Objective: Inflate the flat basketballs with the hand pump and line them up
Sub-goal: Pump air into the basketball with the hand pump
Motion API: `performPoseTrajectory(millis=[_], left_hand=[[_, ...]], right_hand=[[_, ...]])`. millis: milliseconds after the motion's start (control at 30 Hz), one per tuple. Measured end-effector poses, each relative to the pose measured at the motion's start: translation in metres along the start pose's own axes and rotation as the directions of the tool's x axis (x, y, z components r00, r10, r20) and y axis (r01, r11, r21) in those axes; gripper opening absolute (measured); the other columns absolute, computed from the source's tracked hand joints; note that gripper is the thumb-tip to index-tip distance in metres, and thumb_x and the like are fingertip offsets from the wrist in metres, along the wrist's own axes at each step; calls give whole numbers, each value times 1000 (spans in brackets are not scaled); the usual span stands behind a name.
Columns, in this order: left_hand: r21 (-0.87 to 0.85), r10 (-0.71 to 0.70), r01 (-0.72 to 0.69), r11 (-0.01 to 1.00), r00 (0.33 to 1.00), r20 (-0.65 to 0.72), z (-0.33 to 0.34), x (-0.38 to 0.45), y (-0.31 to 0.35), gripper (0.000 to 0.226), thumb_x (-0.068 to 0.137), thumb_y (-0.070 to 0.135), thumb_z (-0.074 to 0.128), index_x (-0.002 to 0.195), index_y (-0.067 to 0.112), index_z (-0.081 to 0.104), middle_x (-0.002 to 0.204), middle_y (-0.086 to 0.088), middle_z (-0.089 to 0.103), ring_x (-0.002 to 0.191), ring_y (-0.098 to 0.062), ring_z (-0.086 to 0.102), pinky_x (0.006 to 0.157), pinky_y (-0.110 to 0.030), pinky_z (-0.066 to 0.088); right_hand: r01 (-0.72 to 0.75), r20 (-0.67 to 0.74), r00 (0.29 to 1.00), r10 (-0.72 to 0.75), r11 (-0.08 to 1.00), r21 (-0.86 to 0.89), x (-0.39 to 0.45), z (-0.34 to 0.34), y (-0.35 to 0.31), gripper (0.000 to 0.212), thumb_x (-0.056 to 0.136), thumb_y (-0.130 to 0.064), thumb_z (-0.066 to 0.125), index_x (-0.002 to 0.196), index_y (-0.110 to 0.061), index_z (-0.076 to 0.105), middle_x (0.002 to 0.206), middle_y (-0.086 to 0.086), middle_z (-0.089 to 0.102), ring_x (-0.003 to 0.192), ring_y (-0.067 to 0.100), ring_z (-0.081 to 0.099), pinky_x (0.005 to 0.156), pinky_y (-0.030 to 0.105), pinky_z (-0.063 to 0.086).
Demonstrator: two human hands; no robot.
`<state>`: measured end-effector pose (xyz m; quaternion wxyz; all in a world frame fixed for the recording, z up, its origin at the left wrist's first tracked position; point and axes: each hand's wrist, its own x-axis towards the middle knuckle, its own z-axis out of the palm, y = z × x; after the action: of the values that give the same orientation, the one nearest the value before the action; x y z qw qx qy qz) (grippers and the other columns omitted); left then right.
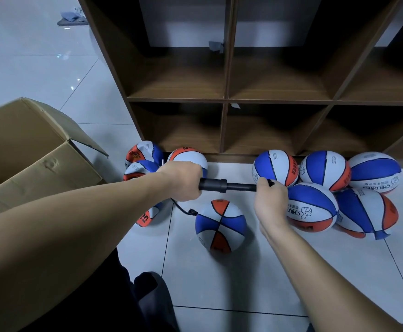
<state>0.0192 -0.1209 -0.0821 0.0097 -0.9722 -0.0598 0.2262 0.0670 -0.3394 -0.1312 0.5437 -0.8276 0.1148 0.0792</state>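
Your fingers are curled round the hand pump (pixel 226 185): your left hand (pixel 181 180) grips the thicker black barrel, and your right hand (pixel 271 202) grips the handle end, with the thin rod showing between them, so the pump lies level across your view. A short black hose (pixel 181 208) drops from under your left hand to the basketball (pixel 220 225) on the floor just below the pump, joining it at its upper left. Open tiled floor (pixel 243 283) lies in front of that ball, towards you. To your right, five round balls (pixel 325 170) crowd together against the foot of the wooden shelf unit (pixel 226 101), the nearest touching your right hand. To your left, crumpled balls (pixel 143 153) lie piled between the shelf's corner and an open cardboard box (pixel 35 149), partly behind your left forearm. The shelf's bottom edge runs close behind the pump. A dark trouser knee (pixel 148 291) sits low between your arms.
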Motion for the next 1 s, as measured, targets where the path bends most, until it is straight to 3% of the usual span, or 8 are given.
performPoseTrajectory(millis=[133, 400, 733, 833, 900, 1000], left_hand=[[-20, 12, -13, 1000, 1000, -21, 0, -6, 6, 20, 94, 30, 57, 75, 25, 56, 69, 1, 59, 60, -20, 56, 56, -31, 48], [-32, 31, -33, 999, 999, -35, -2, -10, 16, 14, 92, 31, 58, 81, 24, 61, 73, -1, 64, 66, -23, 64, 60, -34, 56], [-59, 26, -28, 998, 999, -46, 1, -3, 18, 15, 92, 31, 58, 78, 25, 58, 73, -1, 63, 63, -22, 60, 56, -32, 49], [-59, 16, -19, 998, 999, -50, 3, -1, 16, 14, 92, 31, 59, 79, 25, 58, 72, 0, 63, 64, -22, 61, 59, -33, 52], [-67, 1, -4, 998, 999, -50, 4, 0, 12, 14, 91, 31, 59, 80, 24, 60, 71, 0, 62, 62, -22, 60, 59, -33, 52], [-59, -11, 7, 998, 999, -52, 3, -1, 8, 13, 91, 31, 59, 79, 25, 59, 70, 1, 60, 62, -22, 59, 59, -33, 52]], right_hand=[[42, 36, 999, -40, 998, -36, -16, 9, -8, 36, 101, -18, 49, 67, -13, 39, 62, 2, 42, 58, 21, 37, 54, 36, 28], [82, 90, 993, -82, 997, 7, -33, 25, -10, 34, 99, -21, 47, 66, -16, 40, 67, 4, 45, 66, 25, 43, 63, 39, 37], [46, 167, 985, -52, 998, 42, -25, 31, -9, 44, 106, -42, 47, 68, -20, 43, 64, -5, 47, 67, 23, 47, 66, 39, 40], [74, 235, 969, -74, 997, 7, -20, 29, -10, 50, 106, -56, 42, 71, -21, 46, 69, -3, 48, 71, 21, 50, 65, 38, 41], [24, 284, 958, -32, 999, 33, -19, 29, -12, 59, 101, -72, 39, 74, -21, 51, 71, -2, 52, 68, 19, 52, 64, 36, 42], [-263, 353, 925, 141, 907, 330, -11, 30, -6, 76, 93, -88, 38, 86, -16, 63, 67, 2, 57, 56, 18, 52, 57, 33, 43]])
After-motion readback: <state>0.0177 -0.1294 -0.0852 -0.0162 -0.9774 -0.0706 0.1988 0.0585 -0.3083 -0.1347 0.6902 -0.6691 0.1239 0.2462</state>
